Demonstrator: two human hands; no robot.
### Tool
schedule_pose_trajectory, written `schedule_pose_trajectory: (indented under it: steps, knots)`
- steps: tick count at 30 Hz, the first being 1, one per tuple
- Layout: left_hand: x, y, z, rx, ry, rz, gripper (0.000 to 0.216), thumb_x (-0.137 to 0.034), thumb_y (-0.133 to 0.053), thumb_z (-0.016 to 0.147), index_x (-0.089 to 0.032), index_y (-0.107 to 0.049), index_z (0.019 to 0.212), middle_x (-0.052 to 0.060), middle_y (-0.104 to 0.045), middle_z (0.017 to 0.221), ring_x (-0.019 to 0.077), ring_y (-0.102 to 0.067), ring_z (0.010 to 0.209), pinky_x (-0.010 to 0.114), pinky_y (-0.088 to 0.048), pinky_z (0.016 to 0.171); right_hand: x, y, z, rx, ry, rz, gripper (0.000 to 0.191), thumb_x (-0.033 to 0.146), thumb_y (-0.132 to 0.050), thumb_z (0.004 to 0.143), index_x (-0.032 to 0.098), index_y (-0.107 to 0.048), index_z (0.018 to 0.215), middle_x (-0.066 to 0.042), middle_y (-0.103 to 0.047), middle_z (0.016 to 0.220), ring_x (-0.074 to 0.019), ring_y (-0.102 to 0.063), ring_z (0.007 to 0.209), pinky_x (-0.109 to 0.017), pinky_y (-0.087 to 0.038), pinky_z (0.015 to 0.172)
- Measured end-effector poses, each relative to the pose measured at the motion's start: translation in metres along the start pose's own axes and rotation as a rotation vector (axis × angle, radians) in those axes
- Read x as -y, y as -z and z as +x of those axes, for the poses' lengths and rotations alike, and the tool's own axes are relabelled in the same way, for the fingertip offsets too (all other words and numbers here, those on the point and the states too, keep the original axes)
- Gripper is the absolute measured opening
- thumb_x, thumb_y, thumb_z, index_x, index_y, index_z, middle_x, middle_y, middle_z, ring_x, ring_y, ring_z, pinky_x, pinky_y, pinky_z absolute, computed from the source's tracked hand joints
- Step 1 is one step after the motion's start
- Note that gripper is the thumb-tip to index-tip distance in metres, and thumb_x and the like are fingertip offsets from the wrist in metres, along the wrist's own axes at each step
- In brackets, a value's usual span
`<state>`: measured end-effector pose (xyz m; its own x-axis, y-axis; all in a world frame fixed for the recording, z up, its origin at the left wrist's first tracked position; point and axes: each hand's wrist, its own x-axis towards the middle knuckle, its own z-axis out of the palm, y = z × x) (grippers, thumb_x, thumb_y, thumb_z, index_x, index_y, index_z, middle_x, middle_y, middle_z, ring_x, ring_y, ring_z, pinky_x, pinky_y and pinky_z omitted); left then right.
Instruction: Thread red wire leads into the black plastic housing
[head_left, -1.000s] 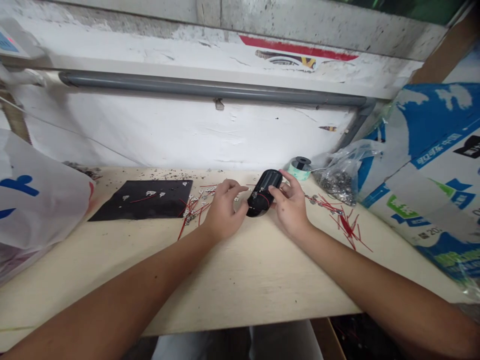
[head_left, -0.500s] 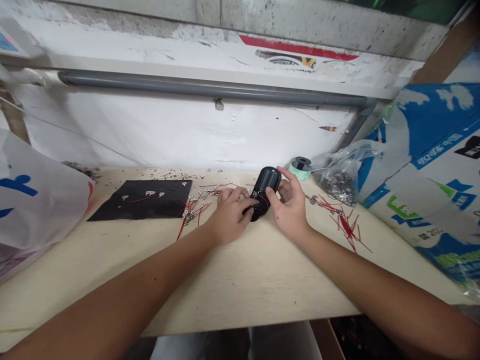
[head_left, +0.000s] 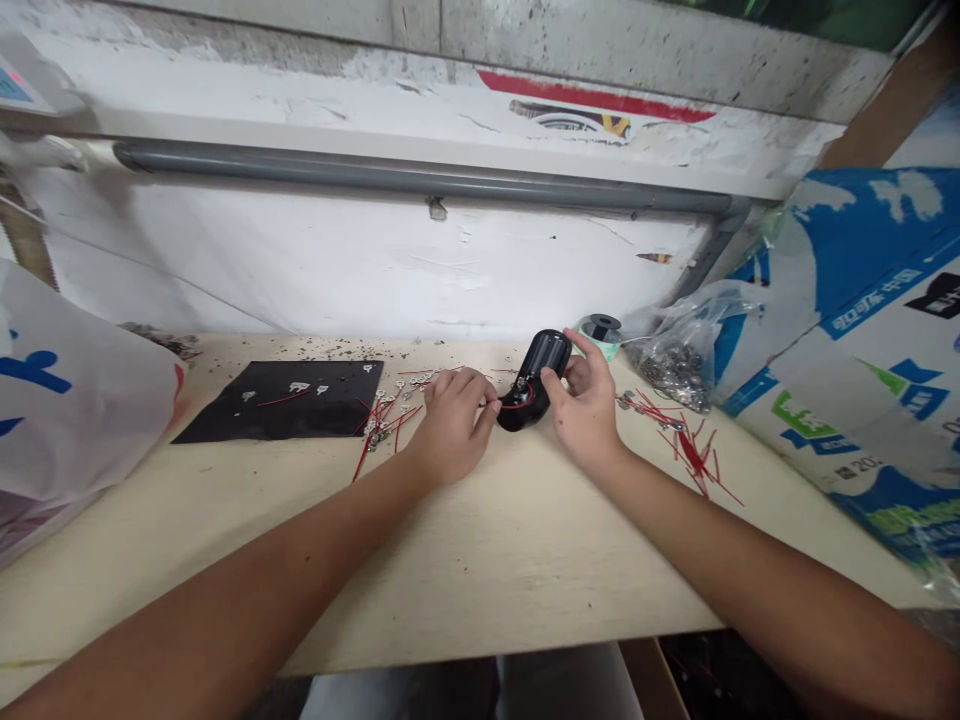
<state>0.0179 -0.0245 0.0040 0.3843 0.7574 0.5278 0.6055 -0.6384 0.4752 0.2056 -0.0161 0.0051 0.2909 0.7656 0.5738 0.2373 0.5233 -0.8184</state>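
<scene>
A glossy black plastic housing [head_left: 546, 358], rounded at its far end and bent at the near end, is tilted above the table. My right hand [head_left: 586, 405] grips it along its right side, thumb on the near face and fingers behind. Inside the housing a thin red wire [head_left: 517, 406] curves round toward the left edge. At that edge my left hand [head_left: 457, 425] pinches the wire's end between thumb and forefinger, its other fingers curled. Small metal parts in the housing are too tiny to make out.
Left of my hands lie red wires with metal tabs [head_left: 386, 415] and a black sheet [head_left: 225, 410]. To the right are more red wires [head_left: 697, 455], a spool [head_left: 602, 328], a clear bag of metal parts [head_left: 679, 365] and a large blue-and-white package [head_left: 847, 350]. A white bag [head_left: 82, 390] stands far left.
My left hand has drawn back slightly left from the housing, uncovering its lower part and the red wire. My right hand and the housing have shifted a little right.
</scene>
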Motion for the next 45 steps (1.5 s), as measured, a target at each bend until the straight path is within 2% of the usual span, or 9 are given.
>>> schedule_pose_trajectory:
  steps: [8,12,17,21,24,27,32,38,45]
  knots:
    - [0.012,0.000,0.008,-0.125,0.314,-0.003,0.016,-0.027,-0.047,0.097,-0.020,-0.058,0.087,0.005,-0.065,0.102,0.0260,-0.052,0.104,0.043,-0.032,0.089,-0.011,0.005,0.012,-0.099,-0.287,0.144,0.057,0.027,-0.070,0.070,0.024,-0.057,0.125,0.002,-0.063,0.079,-0.0163,-0.057,0.068,-0.031,-0.047,0.060]
    - [0.017,-0.003,0.009,-0.064,0.370,0.049,0.019,-0.028,-0.050,0.093,-0.021,-0.063,0.081,0.005,-0.066,0.102,0.0285,-0.052,0.106,0.047,-0.032,0.089,-0.002,0.003,0.009,-0.101,-0.379,0.223,0.059,0.027,-0.072,0.067,0.023,-0.058,0.124,0.001,-0.064,0.080,-0.0174,-0.060,0.073,-0.030,-0.049,0.061]
    - [0.021,-0.009,0.007,0.011,0.387,0.105,0.017,-0.026,-0.059,0.084,-0.021,-0.067,0.070,0.008,-0.066,0.103,0.0337,-0.049,0.110,0.053,-0.032,0.091,-0.002,0.002,0.009,-0.105,-0.366,0.194,0.065,0.029,-0.076,0.065,0.025,-0.056,0.126,0.000,-0.066,0.087,-0.0187,-0.062,0.075,-0.033,-0.052,0.065]
    - [0.019,-0.008,0.007,-0.010,0.376,0.084,0.011,-0.023,-0.060,0.082,-0.024,-0.070,0.080,0.007,-0.066,0.107,0.0336,-0.049,0.113,0.053,-0.031,0.095,-0.010,0.002,0.009,-0.070,-0.313,0.139,0.078,0.030,-0.084,0.059,0.026,-0.050,0.129,-0.002,-0.067,0.094,-0.0210,-0.065,0.081,-0.041,-0.056,0.076]
    - [0.013,-0.003,0.006,-0.060,0.314,-0.009,0.020,-0.021,-0.054,0.089,-0.026,-0.070,0.099,0.005,-0.066,0.112,0.0290,-0.050,0.115,0.049,-0.032,0.097,-0.014,0.000,0.006,-0.028,-0.253,0.085,0.077,0.031,-0.084,0.061,0.026,-0.049,0.129,-0.002,-0.066,0.091,-0.0223,-0.065,0.082,-0.045,-0.055,0.082]
    - [0.007,0.001,0.005,-0.084,0.187,-0.046,0.017,-0.027,-0.057,0.092,-0.027,-0.070,0.103,0.004,-0.066,0.112,0.0262,-0.051,0.112,0.044,-0.032,0.096,-0.013,-0.003,0.001,0.006,-0.166,0.054,0.073,0.029,-0.083,0.065,0.026,-0.048,0.129,-0.002,-0.066,0.089,-0.0235,-0.065,0.084,-0.048,-0.054,0.087]
    - [0.003,-0.001,0.002,-0.066,0.054,-0.018,0.015,-0.031,-0.063,0.091,-0.028,-0.072,0.103,0.003,-0.067,0.109,0.0252,-0.052,0.108,0.042,-0.032,0.092,-0.001,-0.007,-0.009,0.092,-0.070,0.082,0.067,0.026,-0.079,0.071,0.026,-0.046,0.129,-0.004,-0.067,0.096,-0.0239,-0.067,0.092,-0.046,-0.054,0.090]
    - [0.002,-0.001,0.003,-0.007,0.066,-0.047,0.015,-0.021,-0.061,0.089,-0.026,-0.073,0.096,0.003,-0.068,0.105,0.0248,-0.054,0.107,0.042,-0.033,0.091,0.005,-0.009,-0.012,0.118,-0.082,0.087,0.064,0.023,-0.078,0.071,0.028,-0.047,0.128,-0.003,-0.067,0.097,-0.0236,-0.066,0.091,-0.044,-0.056,0.085]
    - [0.001,0.000,0.003,-0.026,0.078,-0.052,0.012,-0.021,-0.060,0.089,-0.024,-0.072,0.091,0.003,-0.070,0.103,0.0237,-0.060,0.105,0.044,-0.032,0.098,0.005,-0.009,-0.012,0.112,-0.084,0.097,0.063,0.023,-0.078,0.071,0.027,-0.047,0.126,-0.002,-0.067,0.093,-0.0234,-0.067,0.090,-0.045,-0.054,0.089]
